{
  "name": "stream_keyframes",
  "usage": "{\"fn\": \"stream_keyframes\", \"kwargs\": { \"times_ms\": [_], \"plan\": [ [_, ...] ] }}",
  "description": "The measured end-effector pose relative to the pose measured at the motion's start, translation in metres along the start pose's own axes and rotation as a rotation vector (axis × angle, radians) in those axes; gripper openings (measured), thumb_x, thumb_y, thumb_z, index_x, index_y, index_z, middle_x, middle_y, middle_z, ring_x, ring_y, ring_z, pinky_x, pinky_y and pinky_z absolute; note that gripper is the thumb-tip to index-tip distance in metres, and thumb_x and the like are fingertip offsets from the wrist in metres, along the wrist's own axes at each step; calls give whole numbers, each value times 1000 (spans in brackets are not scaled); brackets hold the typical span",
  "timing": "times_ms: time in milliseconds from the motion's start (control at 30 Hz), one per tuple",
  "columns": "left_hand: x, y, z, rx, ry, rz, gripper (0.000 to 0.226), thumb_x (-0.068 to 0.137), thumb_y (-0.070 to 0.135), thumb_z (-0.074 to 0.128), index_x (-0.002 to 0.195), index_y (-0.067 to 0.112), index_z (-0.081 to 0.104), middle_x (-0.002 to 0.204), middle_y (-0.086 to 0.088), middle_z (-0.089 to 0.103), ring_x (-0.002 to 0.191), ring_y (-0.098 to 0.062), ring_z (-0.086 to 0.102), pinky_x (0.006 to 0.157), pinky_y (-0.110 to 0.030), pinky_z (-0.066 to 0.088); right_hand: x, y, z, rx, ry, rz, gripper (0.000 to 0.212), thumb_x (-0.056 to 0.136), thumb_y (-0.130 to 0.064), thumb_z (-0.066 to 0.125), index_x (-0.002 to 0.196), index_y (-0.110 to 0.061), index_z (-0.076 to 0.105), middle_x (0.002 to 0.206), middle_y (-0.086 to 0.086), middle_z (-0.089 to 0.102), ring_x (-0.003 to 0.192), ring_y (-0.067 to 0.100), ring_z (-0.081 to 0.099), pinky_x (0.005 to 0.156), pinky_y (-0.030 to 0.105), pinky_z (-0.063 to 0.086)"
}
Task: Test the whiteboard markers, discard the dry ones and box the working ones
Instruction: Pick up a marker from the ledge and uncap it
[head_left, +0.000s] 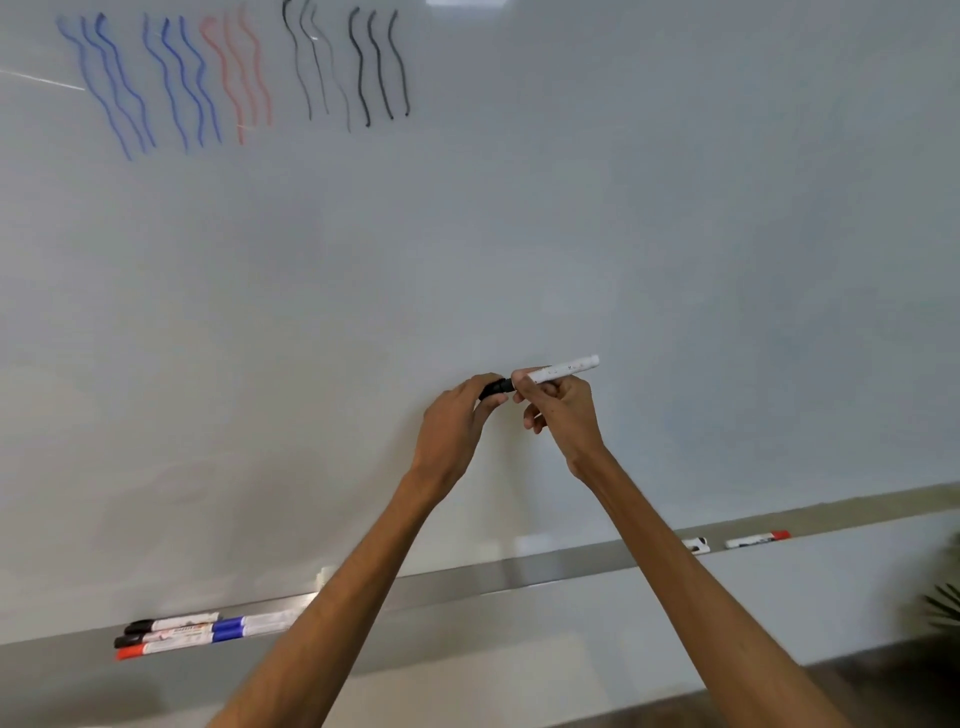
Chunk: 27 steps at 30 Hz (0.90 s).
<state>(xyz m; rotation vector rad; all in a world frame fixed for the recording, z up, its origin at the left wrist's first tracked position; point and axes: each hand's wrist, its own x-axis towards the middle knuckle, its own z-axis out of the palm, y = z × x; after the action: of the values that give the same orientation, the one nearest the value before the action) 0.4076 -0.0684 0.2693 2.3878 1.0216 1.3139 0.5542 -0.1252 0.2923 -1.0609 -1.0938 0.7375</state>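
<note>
White marker (563, 368): mid-frame against the whiteboard (675, 234), long axis rising from lower left to upper right.
Right hand (561, 410): I've got the barrel clamped in curled fingers, right beside the cap end.
Left hand (457, 421): pinching the black cap (493, 388), immediately left of my other grip, so it's the nearer hand for the cap.
Cap seam: hidden by my fingertips; seated, I think.
Coming pull: straight along the axis, cap toward lower left.

Head-worn camera faces the whiteboard (571, 234) close up, slightly tilted.
</note>
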Motion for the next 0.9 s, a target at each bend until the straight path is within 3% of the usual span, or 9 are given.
{"fn": "stream_keyframes", "kwargs": {
  "times_ms": [167,367,533,667,767,833,900],
  "plan": [
    [-5,10,15,-39,-76,33,24,104,29,45,118,19,63,104,8,68,89,-3,62,83,-24,49,-4,4,-10,39,69,90,19,90,-23,72,84,-5,69,66,3,68,46,15,53,48,23,44],
    [-17,16,39,-138,-56,49,19,104,17,45,110,13,63,93,2,68,71,-6,67,77,-24,50,-12,10,-16,156,117,186,23,89,-10,69,68,-5,60,53,5,49,42,16,41,45,24,36],
    [-26,18,57,-138,-83,134,18,101,10,49,110,8,65,98,-3,70,71,-8,67,77,-20,50,-21,22,-22,170,233,253,25,90,-8,61,66,-8,53,50,3,44,39,14,37,44,22,35],
    [-32,11,69,-91,-113,131,19,102,16,49,112,11,64,102,0,70,66,-9,67,73,-27,53,-31,34,-32,136,208,246,26,93,-11,63,67,-7,57,52,5,46,40,14,40,44,23,34],
    [-40,9,81,18,-137,142,28,103,31,43,116,16,64,103,4,71,67,-11,68,66,-34,53,-37,41,-49,63,186,259,28,92,-15,66,66,-9,57,52,5,48,40,15,40,44,24,32],
    [-44,9,91,75,-162,171,38,102,42,36,118,20,63,104,7,71,73,-12,69,63,-34,53,-43,47,-64,12,182,303,25,91,-22,70,72,-8,61,52,3,50,41,13,41,43,23,33],
    [-47,9,103,96,-192,182,34,102,43,40,118,26,63,104,11,70,78,-11,67,61,-31,52,-52,56,-81,-27,201,350,26,89,-31,73,77,-9,66,56,3,53,43,13,44,43,22,34]
  ]
}}
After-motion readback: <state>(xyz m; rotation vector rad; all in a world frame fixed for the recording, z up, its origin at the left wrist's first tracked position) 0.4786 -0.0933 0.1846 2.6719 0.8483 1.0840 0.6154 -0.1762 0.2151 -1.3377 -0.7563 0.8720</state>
